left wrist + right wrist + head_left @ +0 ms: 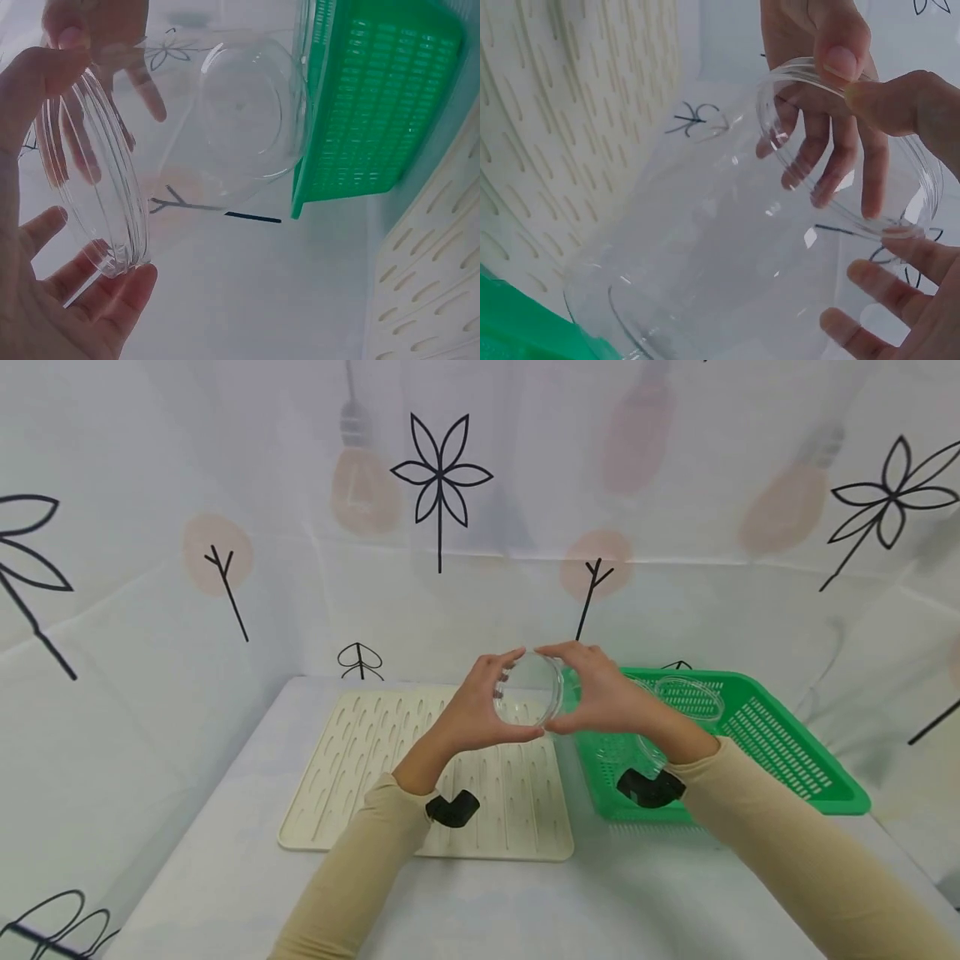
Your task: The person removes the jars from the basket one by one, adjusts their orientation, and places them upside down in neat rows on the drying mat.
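Observation:
A clear see-through jar (529, 690) is held up above the table, its round rim facing me. My left hand (474, 708) grips the rim from the left, thumb below and fingers curved over the top. From the right, my right hand (606, 695) holds the same rim between thumb and fingers. In the right wrist view the ridged mouth (767, 112) sits between both hands, and the clear body (735, 225) stretches away to the lower left. The left wrist view shows the round base (240, 105) in front of a green basket.
The green slotted basket (780, 735) stands on the right of the table, with clear round-rimmed containers (690, 697) inside. Left of it lies a cream slotted mat (345, 785). Patterned white cloth (495, 602) hangs behind and at both sides.

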`<state>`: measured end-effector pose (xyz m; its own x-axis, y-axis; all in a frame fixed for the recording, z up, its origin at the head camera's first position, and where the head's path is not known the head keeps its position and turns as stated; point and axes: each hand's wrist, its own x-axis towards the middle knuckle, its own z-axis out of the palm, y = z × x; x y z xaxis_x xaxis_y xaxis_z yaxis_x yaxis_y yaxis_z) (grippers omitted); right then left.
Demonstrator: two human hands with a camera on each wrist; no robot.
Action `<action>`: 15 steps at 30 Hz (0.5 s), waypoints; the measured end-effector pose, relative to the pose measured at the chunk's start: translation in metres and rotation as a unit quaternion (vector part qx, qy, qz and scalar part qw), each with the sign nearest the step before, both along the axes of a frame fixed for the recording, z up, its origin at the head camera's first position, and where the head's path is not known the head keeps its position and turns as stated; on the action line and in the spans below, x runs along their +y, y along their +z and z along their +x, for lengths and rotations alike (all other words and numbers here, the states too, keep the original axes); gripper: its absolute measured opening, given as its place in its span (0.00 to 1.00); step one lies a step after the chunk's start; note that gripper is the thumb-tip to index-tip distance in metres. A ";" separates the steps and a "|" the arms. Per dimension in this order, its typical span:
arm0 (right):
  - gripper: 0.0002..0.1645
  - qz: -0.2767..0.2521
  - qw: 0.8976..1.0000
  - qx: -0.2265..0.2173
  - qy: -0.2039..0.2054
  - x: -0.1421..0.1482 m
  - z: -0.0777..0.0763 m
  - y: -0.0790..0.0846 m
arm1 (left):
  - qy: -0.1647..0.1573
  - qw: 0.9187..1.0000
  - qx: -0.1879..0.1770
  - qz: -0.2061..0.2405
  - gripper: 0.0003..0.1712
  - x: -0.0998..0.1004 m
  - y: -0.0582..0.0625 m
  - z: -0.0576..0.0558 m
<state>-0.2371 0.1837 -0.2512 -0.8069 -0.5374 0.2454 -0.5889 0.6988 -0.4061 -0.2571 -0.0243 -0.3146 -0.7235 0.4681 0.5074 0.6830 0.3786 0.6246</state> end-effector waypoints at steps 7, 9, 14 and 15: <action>0.54 -0.059 0.998 -0.026 -0.015 0.003 0.003 -0.002 | -0.006 0.999 -0.024 0.022 0.56 -0.005 0.000 0.002; 0.54 -0.076 0.996 -0.027 -0.026 0.003 0.002 -0.004 | -0.005 0.999 -0.025 0.025 0.56 -0.007 -0.001 0.002; 0.54 -0.136 0.988 -0.037 -0.068 0.005 0.001 -0.011 | 0.000 0.999 -0.032 0.040 0.56 -0.014 -0.003 0.003; 0.53 -0.148 0.985 -0.038 -0.077 0.005 0.001 -0.013 | 0.001 0.998 -0.034 0.044 0.56 -0.016 -0.003 0.003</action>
